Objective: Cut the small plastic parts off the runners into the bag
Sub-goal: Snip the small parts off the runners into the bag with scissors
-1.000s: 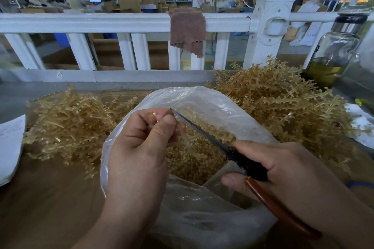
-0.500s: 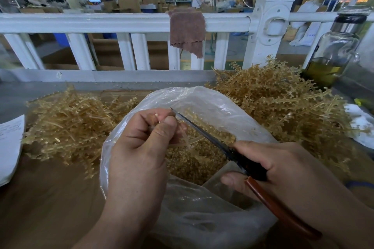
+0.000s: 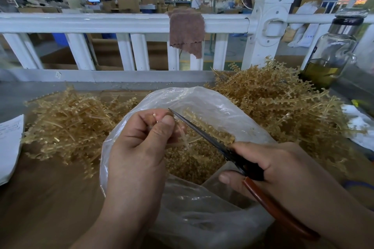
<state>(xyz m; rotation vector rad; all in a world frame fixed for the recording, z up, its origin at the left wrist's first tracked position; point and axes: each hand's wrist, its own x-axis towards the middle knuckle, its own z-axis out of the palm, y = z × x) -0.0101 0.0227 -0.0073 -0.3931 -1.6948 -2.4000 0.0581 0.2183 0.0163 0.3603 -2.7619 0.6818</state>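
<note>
A clear plastic bag (image 3: 212, 105) stands open in the middle of the table, its bottom covered with small amber plastic parts (image 3: 194, 163). Over its mouth my left hand (image 3: 139, 147) pinches a thin amber runner (image 3: 185, 139) between thumb and fingers. My right hand (image 3: 283, 170) grips scissors (image 3: 204, 133) with dark blades and a red-brown handle. The blades look closed, and their tip lies right beside my left fingertips. A row of small parts lies along the far side of the blades.
A heap of bare-looking runners (image 3: 68, 123) lies left of the bag, and a taller heap of runners (image 3: 273, 103) with parts on lies right. A glass bottle (image 3: 332, 50) stands at the back right. White papers (image 3: 10, 145) lie at left. A white railing (image 3: 121, 24) closes the far side.
The scissors' tip has crept slightly up and left toward my left fingertips. Both hands otherwise stay in place over the bag.
</note>
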